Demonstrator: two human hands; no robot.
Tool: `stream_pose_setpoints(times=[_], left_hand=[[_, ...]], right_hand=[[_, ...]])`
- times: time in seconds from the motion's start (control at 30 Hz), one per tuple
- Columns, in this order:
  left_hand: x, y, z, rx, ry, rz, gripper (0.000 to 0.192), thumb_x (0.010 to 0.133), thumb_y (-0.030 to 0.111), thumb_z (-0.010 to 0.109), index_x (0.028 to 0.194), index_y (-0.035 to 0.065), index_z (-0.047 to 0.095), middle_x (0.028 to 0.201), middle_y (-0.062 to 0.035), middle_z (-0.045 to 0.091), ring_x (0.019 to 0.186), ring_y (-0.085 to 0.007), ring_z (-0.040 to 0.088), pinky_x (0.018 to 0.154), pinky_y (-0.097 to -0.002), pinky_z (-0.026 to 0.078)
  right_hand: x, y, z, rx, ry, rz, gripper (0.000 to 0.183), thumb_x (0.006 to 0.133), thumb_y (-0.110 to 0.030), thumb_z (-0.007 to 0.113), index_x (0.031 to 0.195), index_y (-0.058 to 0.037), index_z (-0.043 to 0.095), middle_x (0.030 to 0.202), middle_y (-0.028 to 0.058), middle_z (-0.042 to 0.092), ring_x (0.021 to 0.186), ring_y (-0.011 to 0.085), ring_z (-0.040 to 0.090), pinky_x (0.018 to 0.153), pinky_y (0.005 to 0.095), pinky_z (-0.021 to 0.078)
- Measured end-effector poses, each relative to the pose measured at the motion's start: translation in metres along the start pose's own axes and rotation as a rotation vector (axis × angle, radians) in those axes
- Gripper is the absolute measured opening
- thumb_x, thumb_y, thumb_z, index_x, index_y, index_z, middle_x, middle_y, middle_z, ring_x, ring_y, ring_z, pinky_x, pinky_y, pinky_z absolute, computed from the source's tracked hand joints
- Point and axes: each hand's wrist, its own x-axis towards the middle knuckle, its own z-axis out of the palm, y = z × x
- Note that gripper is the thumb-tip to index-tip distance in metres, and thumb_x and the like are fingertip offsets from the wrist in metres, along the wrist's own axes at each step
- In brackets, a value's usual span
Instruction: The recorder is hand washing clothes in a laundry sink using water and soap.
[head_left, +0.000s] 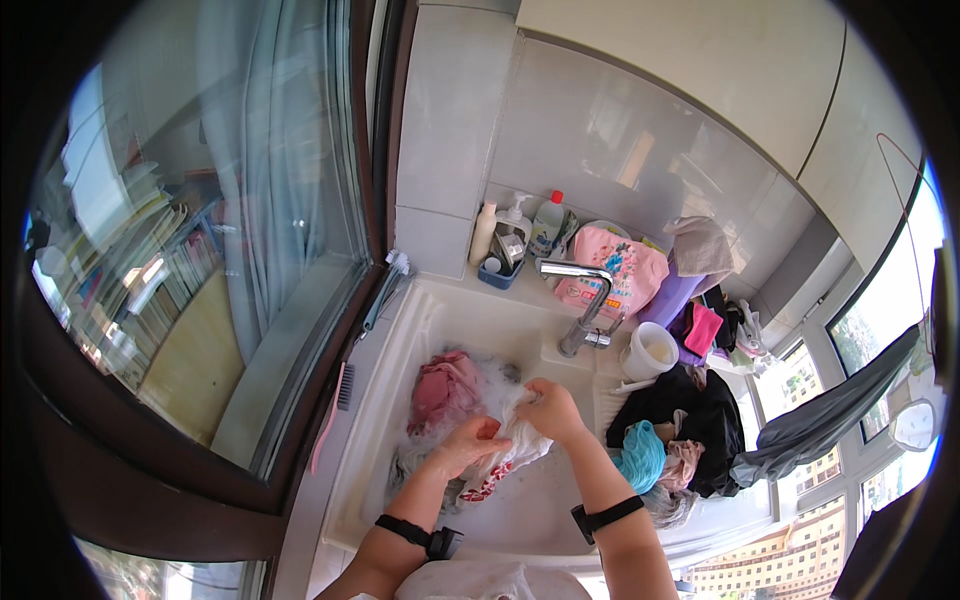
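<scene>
Over the sink, my right hand (551, 410) grips the upper part of a white wet cloth (531, 444) with a red printed pattern near its lower end. My left hand (469, 448) holds the same cloth from the left side, its thumb raised and its fingertips partly hidden in the folds. Left of the cloth, a dusty-pink cloth (446, 386) lies in soapy water in the white sink (517, 529). Greyish wet cloth (409, 469) sits partly behind my left forearm. Each forearm wears a black strap.
A chrome faucet (589, 311) rises behind the sink. Right of it stand a white tub (649, 352) and a pile with black cloth (705, 409) and turquoise cloth (642, 457). A pink-handled brush (334, 416) lies on the left ledge. Bottles (547, 225) and a pink package (613, 270) line the back.
</scene>
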Motion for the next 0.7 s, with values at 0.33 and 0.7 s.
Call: stream_pose_setpoints(times=[0.33,0.7], left_hand=[[0.013,-0.028,-0.008,0.466,0.039,0.156,0.026,0.071,0.012,0.070,0.089,-0.0027,0.059,0.078,-0.0066,0.061,0.070,-0.0151,0.058,0.065,-0.0280,0.045],[0.026,-0.021,-0.037,0.102,0.778,0.213,0.039,0.078,0.016,0.063,0.112,0.0034,0.048,0.103,-0.0118,0.054,0.091,-0.0203,0.053,0.076,-0.0321,0.045]], right_hand=[[-0.026,-0.055,-0.087,0.323,0.420,-0.156,0.028,0.065,-0.007,0.063,0.091,0.0020,0.059,0.079,0.0109,0.062,0.072,0.0191,0.060,0.066,0.0297,0.0473],[-0.012,0.002,-0.010,-0.084,0.217,0.030,0.035,0.071,-0.028,0.063,0.099,-0.0071,0.063,0.092,0.0168,0.063,0.087,0.0320,0.060,0.075,0.0370,0.0474]])
